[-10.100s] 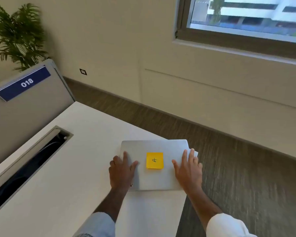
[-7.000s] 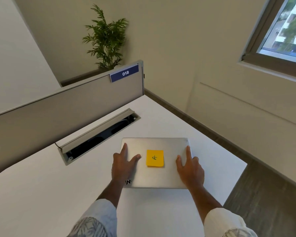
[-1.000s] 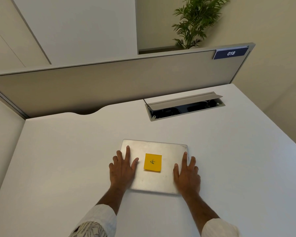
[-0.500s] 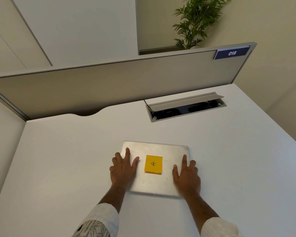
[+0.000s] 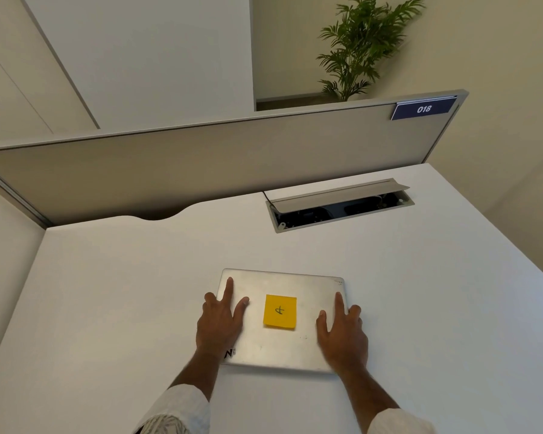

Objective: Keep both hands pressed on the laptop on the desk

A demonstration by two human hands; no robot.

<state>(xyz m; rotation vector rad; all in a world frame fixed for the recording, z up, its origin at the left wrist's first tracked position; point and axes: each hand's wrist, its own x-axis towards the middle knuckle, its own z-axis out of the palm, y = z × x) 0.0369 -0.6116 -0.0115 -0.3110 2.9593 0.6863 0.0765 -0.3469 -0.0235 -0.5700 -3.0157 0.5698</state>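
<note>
Partly hidden sticker lettering under left hand (image 5: 219, 321); both hands, right hand (image 5: 341, 330) too, flat, fingers straight, on closed laptop (image 5: 308, 308). Cable tray (image 5: 339, 211), 1 o'clock: dark contents unclear.

Closed silver laptop (image 5: 282, 321) lying flat on white desk (image 5: 107, 308), yellow sticky note (image 5: 280, 312) on lid

laptop (image 5: 295, 346): shiny silver-grey
sticky note (image 5: 280, 312): bright yellow, with a dark mark
desk (image 5: 113, 292): white
divider panel (image 5: 201, 158): beige
sign (image 5: 423, 109): dark blue, white "018"
plant (image 5: 358, 48): green
sleeves (image 5: 182, 411): white
</note>
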